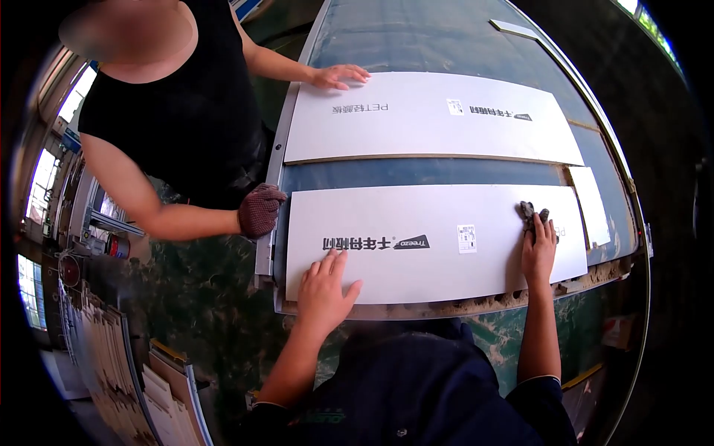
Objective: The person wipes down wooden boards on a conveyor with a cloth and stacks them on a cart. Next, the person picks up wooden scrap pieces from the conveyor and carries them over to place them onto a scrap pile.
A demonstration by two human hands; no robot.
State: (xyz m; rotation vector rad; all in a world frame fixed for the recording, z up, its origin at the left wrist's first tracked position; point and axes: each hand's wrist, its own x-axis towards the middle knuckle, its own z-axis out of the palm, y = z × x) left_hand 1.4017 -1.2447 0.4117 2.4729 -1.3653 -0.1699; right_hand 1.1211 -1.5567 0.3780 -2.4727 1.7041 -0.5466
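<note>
A long, rectangular white board with black printing (pixel 401 276) is laid flat on a broad blue-grey table (pixel 446 174), directly under and ahead of the two bare hands. Its long axis is run crosswise, from the left hand's side to the right hand's side, so that an end is placed near each hand. The left hand (pixel 325 288) is set close to the left end, its wrist above the near edge; it is open, with fingers spread and fingertips rested on the surface. The right hand (pixel 539 253) is reached farther inward, near the right end, and is the nearer of the two to the small square printed label (pixel 466 238). A crumpled dark grey, cloth-like wad (pixel 529 212) is touched by its extended fingers; whether it is gripped or only pressed down cannot be told.

Beyond both hands, a second white printed board (pixel 424 134) is laid roughly alongside, separated from the first by a strip of tabletop. Its far left corner is touched by a co-worker's bare hand (pixel 342 76), while the co-worker's gloved hand (pixel 262 211) is held at the table's left side. Past the right hand, a small white panel (pixel 591 207) is seen beside the board's right end.
</note>
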